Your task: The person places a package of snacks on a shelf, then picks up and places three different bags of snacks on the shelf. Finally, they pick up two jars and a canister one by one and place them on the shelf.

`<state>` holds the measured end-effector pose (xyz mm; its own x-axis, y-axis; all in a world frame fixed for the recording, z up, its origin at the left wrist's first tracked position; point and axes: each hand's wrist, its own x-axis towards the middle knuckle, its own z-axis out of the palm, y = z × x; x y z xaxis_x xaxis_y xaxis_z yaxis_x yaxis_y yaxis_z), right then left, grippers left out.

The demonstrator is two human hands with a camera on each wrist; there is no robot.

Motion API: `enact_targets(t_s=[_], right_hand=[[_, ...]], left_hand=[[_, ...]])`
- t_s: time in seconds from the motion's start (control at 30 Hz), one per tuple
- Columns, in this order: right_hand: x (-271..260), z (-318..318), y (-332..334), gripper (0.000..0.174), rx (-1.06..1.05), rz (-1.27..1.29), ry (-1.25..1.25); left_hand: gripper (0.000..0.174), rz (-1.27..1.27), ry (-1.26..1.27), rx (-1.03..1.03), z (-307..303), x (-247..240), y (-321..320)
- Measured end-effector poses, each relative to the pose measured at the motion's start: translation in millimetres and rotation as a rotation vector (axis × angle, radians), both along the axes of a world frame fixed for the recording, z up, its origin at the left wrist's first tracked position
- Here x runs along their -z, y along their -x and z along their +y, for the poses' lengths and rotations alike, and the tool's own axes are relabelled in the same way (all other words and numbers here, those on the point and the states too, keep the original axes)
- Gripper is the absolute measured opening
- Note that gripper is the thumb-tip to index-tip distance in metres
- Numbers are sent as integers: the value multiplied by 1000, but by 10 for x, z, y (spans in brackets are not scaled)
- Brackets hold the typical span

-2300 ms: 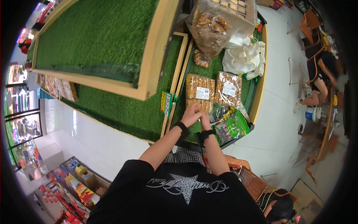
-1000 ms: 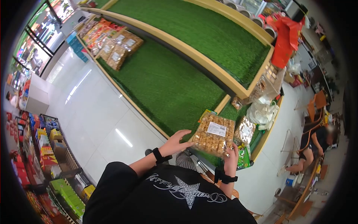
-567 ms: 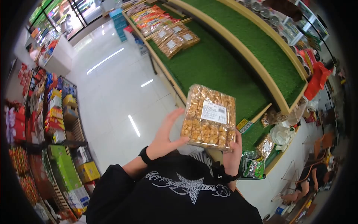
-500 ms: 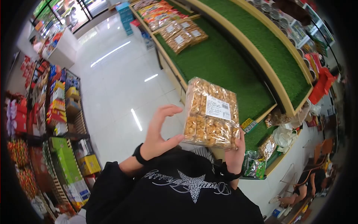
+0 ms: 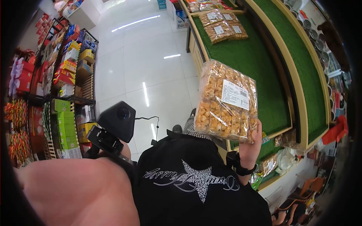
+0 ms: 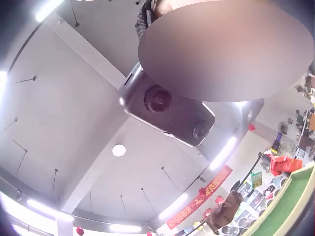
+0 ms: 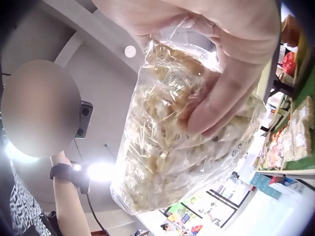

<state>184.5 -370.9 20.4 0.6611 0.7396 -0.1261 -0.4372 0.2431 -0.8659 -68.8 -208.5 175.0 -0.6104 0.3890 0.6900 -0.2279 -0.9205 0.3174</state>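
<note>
In the head view my right hand (image 5: 251, 147) holds a clear-wrapped pack of golden puffed snack pieces (image 5: 218, 113) by its lower right corner. A white printed label (image 5: 235, 94) faces up on it. The right wrist view shows the fingers (image 7: 221, 98) curled over the wrapper of the pack (image 7: 157, 142). My left arm is raised close to the head; the left hand (image 5: 75, 188) looms large and blurred at lower left, its fingers out of sight. On its wrist sits a black camera (image 5: 118, 120).
Green-turfed display shelves (image 5: 260, 71) with wooden edges stand on the right, with several similar snack packs (image 5: 224, 28) farther along. A white bag (image 5: 287, 160) lies at their near end. Stocked racks (image 5: 68, 109) line the left, beyond the tiled floor (image 5: 147, 67).
The right hand picked the pack up off the turf and carried it around beside the longer shelf. The left hand left the pack's side and rose toward the head. The view swung left.
</note>
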Motion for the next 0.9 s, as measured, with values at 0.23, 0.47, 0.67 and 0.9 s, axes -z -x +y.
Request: enact_targets(t_s=[0.23, 0.47, 0.67, 0.9], right_hand=[[46, 465, -558, 57, -56, -23, -20], [61, 860, -1180, 52, -55, -39, -44], [67, 1055, -1502, 51, -37, -13, -4], [106, 1206, -1682, 53, -9, -7, 45]], left_hand=[[76, 69, -48, -188, 218, -58, -121], [74, 128, -65, -321, 576, -69, -536], [73, 225, -48, -429, 907, -81, -844], [72, 335, -32, -515, 1048, -62, -861]])
